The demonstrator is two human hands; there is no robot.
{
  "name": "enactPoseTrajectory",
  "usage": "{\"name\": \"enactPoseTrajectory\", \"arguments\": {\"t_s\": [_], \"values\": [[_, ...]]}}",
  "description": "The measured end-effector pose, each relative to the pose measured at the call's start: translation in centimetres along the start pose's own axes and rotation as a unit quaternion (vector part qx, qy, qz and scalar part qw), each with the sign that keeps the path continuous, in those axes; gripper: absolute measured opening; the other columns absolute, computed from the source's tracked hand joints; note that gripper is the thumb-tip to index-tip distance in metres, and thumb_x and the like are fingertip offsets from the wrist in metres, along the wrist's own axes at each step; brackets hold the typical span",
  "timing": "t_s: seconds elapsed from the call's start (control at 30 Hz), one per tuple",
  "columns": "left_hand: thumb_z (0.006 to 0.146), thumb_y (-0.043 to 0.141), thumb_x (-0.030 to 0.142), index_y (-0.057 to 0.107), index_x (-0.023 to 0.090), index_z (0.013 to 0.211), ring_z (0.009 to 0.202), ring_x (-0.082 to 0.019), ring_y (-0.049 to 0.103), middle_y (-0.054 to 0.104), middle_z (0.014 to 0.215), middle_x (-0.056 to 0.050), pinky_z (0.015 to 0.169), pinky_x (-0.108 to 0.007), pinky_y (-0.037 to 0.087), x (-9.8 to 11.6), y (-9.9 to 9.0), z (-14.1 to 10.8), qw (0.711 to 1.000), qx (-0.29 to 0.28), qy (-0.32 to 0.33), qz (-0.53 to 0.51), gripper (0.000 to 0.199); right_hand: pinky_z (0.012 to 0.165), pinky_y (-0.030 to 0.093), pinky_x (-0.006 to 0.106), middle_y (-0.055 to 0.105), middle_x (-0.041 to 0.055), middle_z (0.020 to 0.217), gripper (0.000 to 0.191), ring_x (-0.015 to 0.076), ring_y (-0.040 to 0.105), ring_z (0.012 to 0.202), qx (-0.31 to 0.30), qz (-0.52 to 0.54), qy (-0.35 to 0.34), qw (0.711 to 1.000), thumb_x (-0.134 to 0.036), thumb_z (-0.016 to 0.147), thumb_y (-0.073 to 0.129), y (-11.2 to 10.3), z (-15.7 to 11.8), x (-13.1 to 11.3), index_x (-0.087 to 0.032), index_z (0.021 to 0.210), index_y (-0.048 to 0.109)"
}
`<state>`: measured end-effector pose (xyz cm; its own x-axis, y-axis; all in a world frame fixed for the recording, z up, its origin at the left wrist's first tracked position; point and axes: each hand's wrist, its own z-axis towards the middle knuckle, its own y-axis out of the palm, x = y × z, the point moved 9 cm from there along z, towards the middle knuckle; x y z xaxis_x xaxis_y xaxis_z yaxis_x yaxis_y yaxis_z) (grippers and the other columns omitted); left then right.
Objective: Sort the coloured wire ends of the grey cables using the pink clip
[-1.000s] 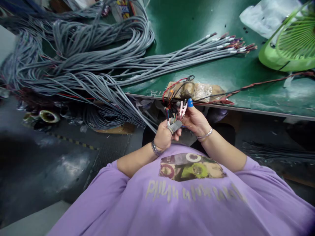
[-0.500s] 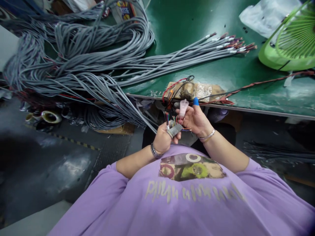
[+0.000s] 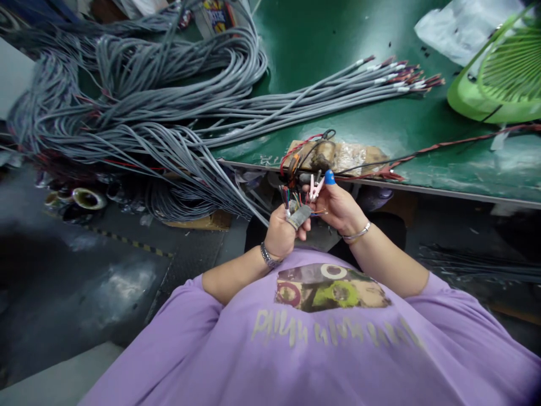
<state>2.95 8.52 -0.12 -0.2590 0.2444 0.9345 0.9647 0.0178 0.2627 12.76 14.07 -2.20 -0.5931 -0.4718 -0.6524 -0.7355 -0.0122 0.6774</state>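
My left hand point(image 3: 281, 234) is closed around the end of a grey cable point(image 3: 258, 217), whose thin coloured wires point(image 3: 285, 197) fan out above the fingers. Grey wrapping point(image 3: 299, 217) covers what looks like the left thumb. Just to the right, my right hand point(image 3: 340, 208) pinches a small pale pink clip point(image 3: 315, 187), which shows as a V shape beside the thumb. A blue cover point(image 3: 329, 177) sits on that thumb's tip. A few orange and blue wires point(image 3: 319, 212) reach from the left hand towards the right fingers, whose undersides are partly hidden.
Long grey cables point(image 3: 169, 96) lie heaped across the green table point(image 3: 304, 34), their stripped ends point(image 3: 406, 79) pointing right. At the table edge, a cardboard piece point(image 3: 359, 155) carries tape and black and red leads. A green fan point(image 3: 486, 90) and a plastic bag point(image 3: 456, 28) are at the right.
The pink clip has turned in my right hand, from its broad side to a V shape. My right thumb has moved left and down towards it. The left hand stays nearly still.
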Motion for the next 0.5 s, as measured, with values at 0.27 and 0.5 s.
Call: {"name": "enactPoseTrajectory", "arguments": {"t_s": [0.27, 0.5], "values": [[0.070, 0.077, 0.056, 0.053, 0.018, 0.075, 0.034, -0.005, 0.045, 0.060, 0.054, 0.006, 0.033, -0.018, 0.029, -0.25, -0.12, 0.15, 1.000, -0.003, 0.007, 0.010, 0.046, 0.054, 0.052, 0.022, 0.069, -0.0008, 0.066, 0.040, 0.0103, 0.059, 0.057, 0.040, 0.063, -0.018, 0.997, -0.058, 0.082, 0.072, -0.32, 0.48, -0.02, -0.020, 0.076, 0.066], [0.070, 0.077, 0.058, 0.054, 0.018, 0.074, 0.034, -0.005, 0.045, 0.059, 0.054, 0.005, 0.033, -0.018, 0.029, -0.12, -0.35, -0.20, 1.000, -0.004, 0.001, 0.022, 0.047, 0.055, 0.052, 0.022, 0.070, 0.0005, 0.072, 0.056, 0.0103, 0.061, 0.059, -0.042, 0.017, 0.030, 0.999, -0.076, 0.077, 0.063, -0.38, -0.01, 0.78, -0.019, 0.080, 0.066]]}}
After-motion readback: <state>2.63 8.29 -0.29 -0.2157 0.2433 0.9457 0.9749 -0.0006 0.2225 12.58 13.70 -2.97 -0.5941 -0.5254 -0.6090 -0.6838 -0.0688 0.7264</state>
